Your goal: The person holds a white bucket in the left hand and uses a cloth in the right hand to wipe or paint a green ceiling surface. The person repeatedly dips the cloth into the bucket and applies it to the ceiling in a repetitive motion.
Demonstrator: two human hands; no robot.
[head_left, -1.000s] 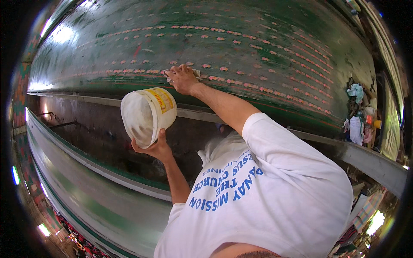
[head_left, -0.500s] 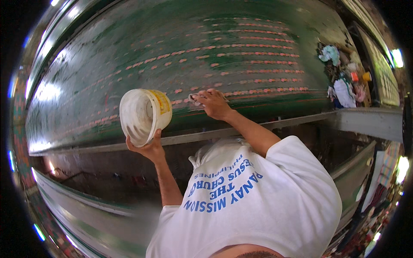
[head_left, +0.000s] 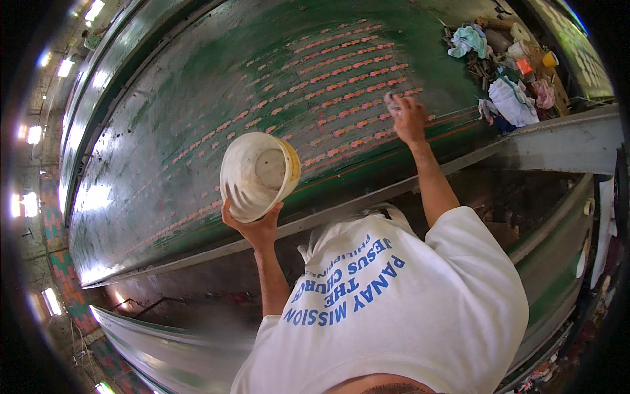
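My left hand (head_left: 257,230) is closed on the side of a white plastic bucket (head_left: 244,177) with a yellow label, tilted so its mouth faces up toward me. Some pale residue streaks its inner wall. Farther right, my right hand (head_left: 411,119) is closed on a small greyish cloth (head_left: 392,104) at the wet green surface (head_left: 190,98); motion smears the fingers a little. Rows of pink and orange marks (head_left: 348,98) run along this surface around and beyond my right hand. The bucket is held over its near part.
A grey metal edge (head_left: 341,209) borders the surface on my side, with a dark gap below it. At the far right lie a light-blue rag (head_left: 468,41), a white cloth (head_left: 513,102), a yellow cup (head_left: 550,60) and wooden scraps. A pale panel (head_left: 177,351) runs along the lower left.
My right hand with the cloth has swept right and farther away across the rows of marks. The whole view has turned somewhat, and the bucket sits farther right in it.
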